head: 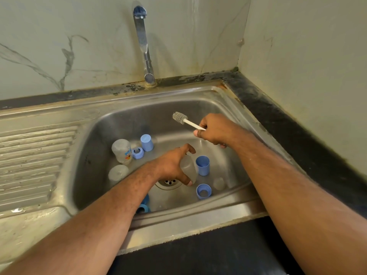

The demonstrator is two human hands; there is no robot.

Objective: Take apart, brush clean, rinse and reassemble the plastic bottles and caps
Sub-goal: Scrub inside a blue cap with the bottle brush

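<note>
Left hand (172, 165) wrapped round clear bottle (189, 168) over sink (198, 211); right hand (213, 129) clenched on brush (186, 121). Likely light, wet, slippery; best held mid-body.

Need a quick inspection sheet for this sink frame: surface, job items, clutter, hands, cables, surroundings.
Surface: stainless sink with a ribbed drainboard on the left; drain open, no standing water seen.
Job's things: clear bottle in the left hand; printed bottle and another clear bottle in the basin; blue caps; blue rings; a small clear piece; a blue part half hidden by the left forearm.
Clutter: nothing seen.
Hands: left hand grips the clear bottle; right hand holds the brush, raised clear of the bottle.
Cables: nothing seen.
Surroundings: tap not running; marble-look wall; stained dark counter edge.
</note>
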